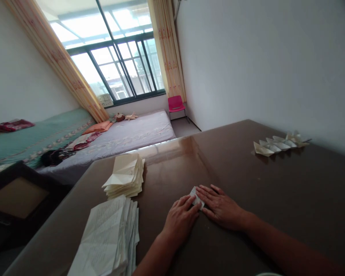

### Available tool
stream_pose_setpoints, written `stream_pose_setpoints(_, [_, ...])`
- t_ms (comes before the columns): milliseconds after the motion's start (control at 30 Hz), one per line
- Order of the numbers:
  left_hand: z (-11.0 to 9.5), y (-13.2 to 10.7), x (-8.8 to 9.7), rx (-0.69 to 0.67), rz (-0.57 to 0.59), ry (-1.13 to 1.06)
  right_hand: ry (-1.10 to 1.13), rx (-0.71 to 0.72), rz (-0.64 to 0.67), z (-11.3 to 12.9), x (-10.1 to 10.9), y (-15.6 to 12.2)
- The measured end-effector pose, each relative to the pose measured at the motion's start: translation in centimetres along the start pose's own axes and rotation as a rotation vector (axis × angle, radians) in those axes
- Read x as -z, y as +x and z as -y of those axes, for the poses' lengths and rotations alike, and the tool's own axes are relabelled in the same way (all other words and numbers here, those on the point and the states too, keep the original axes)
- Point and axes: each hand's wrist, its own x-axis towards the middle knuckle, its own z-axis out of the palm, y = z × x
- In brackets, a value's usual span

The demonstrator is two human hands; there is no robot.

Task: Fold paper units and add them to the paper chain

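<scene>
A small folded piece of white printed paper [200,202] lies on the brown table [235,245]. My left hand [181,218] rests on its left side, fingertips pressing it against the tabletop. From the right, my right hand [222,207] lies flat over the paper's other edge with the fingers stretched out. Parts of the paper are hidden under both hands. To the left are a stack of creased white printed sheets [102,230] and, behind it, a stack of creased yellowish sheets [123,170]. A row of folded paper pieces [278,145] stands at the far right.
The rim of a pale round object [268,274] shows at the bottom edge. Beyond the table are a bed [138,128], a pink chair [176,103] and a curtained window [129,69]. A white wall [270,61] runs along the right, and a dark chair [23,195] stands at the left.
</scene>
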Motion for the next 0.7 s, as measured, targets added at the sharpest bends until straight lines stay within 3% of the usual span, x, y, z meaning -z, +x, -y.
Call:
stream_pose_setpoints(200, [-0.2, 0.2, 0.8, -0.004, 0.035, 0.035, -0.002, -0.062, -0.045, 0.6, 0.0, 0.0])
stream_pose_setpoints(500, [0.0, 1.4, 0.9, -0.024, 0.090, 0.010, 0.049, -0.037, 0.029, -0.2, 1.0, -0.3])
stream_pose_setpoints(700, [0.1, 2.6, 2.1, -0.078, 0.176, 0.053, 0.131, -0.020, -0.057, -0.7, 1.1, -0.1])
